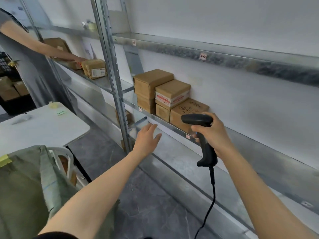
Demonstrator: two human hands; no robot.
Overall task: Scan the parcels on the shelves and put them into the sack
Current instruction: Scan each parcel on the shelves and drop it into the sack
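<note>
Several brown cardboard parcels are stacked on the middle metal shelf, one wrapped in red-and-white tape. My right hand grips a black corded barcode scanner, its head pointing left just in front of the lowest right parcel. My left hand is open, fingers spread, held below and left of the stack near the shelf edge. The green sack stands at the lower left with its mouth open.
Another person's arm reaches to parcels on the left shelf bay, near a labelled parcel. A white table stands left. A steel upright divides the bays. More boxes sit far left.
</note>
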